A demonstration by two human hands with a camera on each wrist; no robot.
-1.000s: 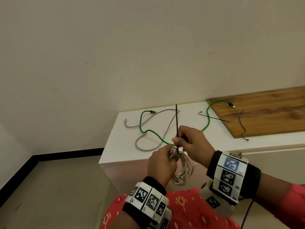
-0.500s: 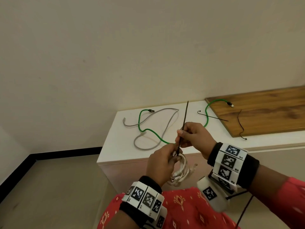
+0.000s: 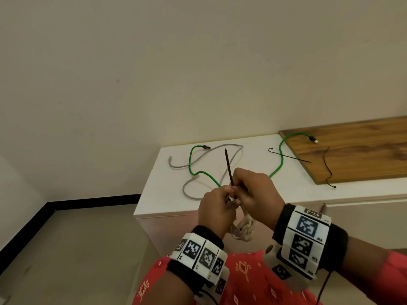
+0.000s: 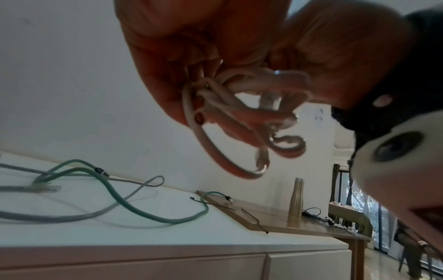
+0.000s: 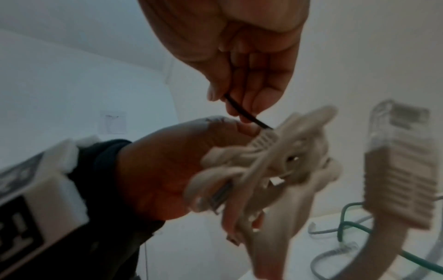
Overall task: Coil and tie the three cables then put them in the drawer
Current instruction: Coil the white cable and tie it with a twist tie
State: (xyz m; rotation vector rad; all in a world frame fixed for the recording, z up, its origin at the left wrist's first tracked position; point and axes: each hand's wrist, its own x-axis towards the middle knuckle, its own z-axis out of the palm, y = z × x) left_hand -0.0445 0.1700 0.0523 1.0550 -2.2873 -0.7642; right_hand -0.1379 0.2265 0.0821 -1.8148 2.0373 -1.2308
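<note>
The left hand (image 3: 217,208) grips a coiled beige ethernet cable (image 4: 242,113) before the bench (image 3: 167,194); the right hand (image 3: 255,190) pinches its black zip tie (image 3: 229,167). The right wrist view reveals a clear connector (image 5: 402,151).

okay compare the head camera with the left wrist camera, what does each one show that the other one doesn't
Only the head view shows the black tie sticking up from the right hand, and both wrist bands. Only the left wrist view shows the white cable coil's loops from below, and a tall metal bottle on the wooden board. Both show the left hand gripping the coil, the green cable and grey cable loose on the white cabinet, and two spare ties.
</note>
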